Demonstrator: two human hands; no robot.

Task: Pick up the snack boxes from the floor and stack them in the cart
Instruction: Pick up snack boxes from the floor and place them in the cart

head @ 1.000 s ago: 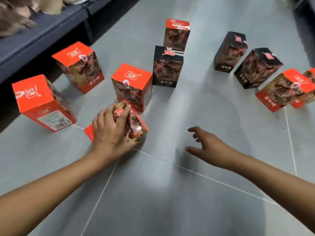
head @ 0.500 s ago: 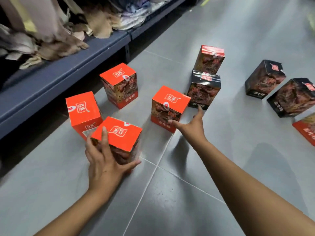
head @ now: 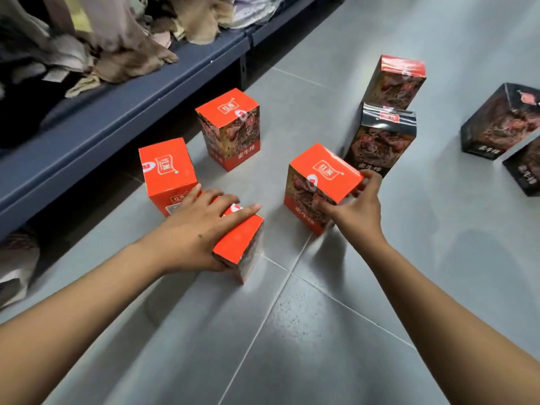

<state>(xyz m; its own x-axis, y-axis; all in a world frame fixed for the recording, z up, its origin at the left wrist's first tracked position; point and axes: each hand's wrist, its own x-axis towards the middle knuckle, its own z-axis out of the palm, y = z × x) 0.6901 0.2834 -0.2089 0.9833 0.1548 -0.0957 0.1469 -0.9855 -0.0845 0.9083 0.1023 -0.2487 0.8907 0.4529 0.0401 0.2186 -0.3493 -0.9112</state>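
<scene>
Several snack boxes stand on the grey tiled floor. My left hand (head: 198, 229) lies over the top of the nearest red box (head: 242, 247), fingers wrapped on it. My right hand (head: 353, 211) grips a second red box (head: 318, 182) at its near side, thumb and fingers on opposite faces; that box leans a little. Two more red boxes stand behind, one (head: 166, 171) by my left hand and one (head: 230, 127) farther back. A black box (head: 380, 138) stands right behind the gripped one, with a tall red box (head: 394, 80) beyond it. No cart is in view.
A dark blue shelf (head: 117, 112) runs along the left, piled with crumpled cloth (head: 117, 39). Two black boxes (head: 502, 124) sit at the right edge of view. Bare floor tiles (head: 292, 331) lie between my forearms.
My right hand has closed around the middle red box, which it only touched before. My left hand has shifted from the side to the top of the nearest red box.
</scene>
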